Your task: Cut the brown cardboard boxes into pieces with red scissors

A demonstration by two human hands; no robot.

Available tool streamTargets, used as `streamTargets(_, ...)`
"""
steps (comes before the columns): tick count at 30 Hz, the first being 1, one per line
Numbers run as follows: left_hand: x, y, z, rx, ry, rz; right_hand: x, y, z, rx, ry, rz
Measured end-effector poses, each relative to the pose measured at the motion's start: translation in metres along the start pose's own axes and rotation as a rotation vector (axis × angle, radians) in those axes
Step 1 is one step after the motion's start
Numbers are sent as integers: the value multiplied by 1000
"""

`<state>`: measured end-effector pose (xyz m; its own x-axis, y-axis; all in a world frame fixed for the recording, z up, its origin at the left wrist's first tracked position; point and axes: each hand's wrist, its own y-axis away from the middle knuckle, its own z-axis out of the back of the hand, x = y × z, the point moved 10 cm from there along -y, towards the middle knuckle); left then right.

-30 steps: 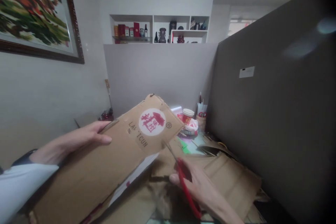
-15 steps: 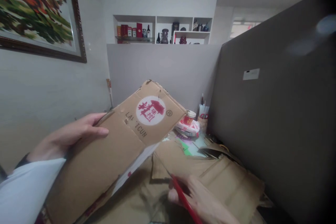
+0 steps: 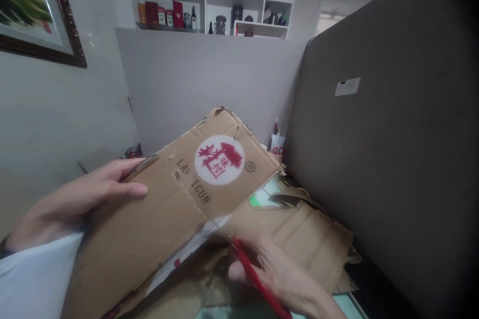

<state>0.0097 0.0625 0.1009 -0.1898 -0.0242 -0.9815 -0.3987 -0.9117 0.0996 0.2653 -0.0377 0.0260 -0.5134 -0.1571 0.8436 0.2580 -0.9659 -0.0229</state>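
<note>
My left hand (image 3: pixel 108 192) grips a folded brown cardboard box (image 3: pixel 145 224) along its left edge, thumb on the upper face. The box is tilted, with a red-and-white round logo near its far end and torn edges. Low in the middle of the view, my right hand (image 3: pixel 269 269) is wrapped around red-handled scissors (image 3: pixel 249 271), their front end close to the white strip on the box's right side. The blades are mostly out of sight, and motion blurs the hand; whether they touch the box I cannot tell.
Loose cardboard pieces (image 3: pixel 307 244) lie on the right over a pale green tabletop (image 3: pixel 269 189). A holder with pens (image 3: pixel 277 144) stands behind the box. A dark grey panel (image 3: pixel 374 149) rises on the right. Shelves with bottles and vases (image 3: pixel 220 25) are at the back.
The view has tipped down and shifted, so the background sits higher and further left. The scissors have moved slightly left and closer to the box's side. The left hand keeps its hold.
</note>
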Motion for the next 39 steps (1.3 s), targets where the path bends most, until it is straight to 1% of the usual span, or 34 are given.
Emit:
streamTargets(3, 4, -2, 5, -12, -3, 24, -4, 0, -3, 37, 28, -51)
streamTargets(5, 6, -4, 7, -13, 10, 32, -5, 0, -4, 33, 39, -75)
streamTargets(9, 11, -7, 8, -12, 13, 53, -3, -2, -10, 37, 22, -52)
streamTargets(12, 15, -9, 9, -10, 27, 55, -8, -6, -12, 14, -17, -53)
streamTargets(17, 19, -12, 17, -26, 15, 48, -20, -10, -10, -38, -31, -104)
streamTargets(20, 21, -14, 18, -19, 36, 57, -17, -11, -9, -66, 8, -79)
streamTargets(26, 22, -14, 18, -13, 39, 64, -12, -11, -12, -49, 88, -16)
streamTargets(28, 23, -15, 17, -7, 55, 63, -11, -11, -10, -63, 108, 3)
streamTargets(31, 24, -15, 18, -39, 81, 93, -7, -10, -3, -101, 123, 51)
streamTargets(35, 23, -11, 17, -92, 33, 134, -10, -10, -3, -91, 78, 45)
streamTargets(39, 18, -9, 13, -105, -57, 121, -16, -9, -10, -71, -36, -19)
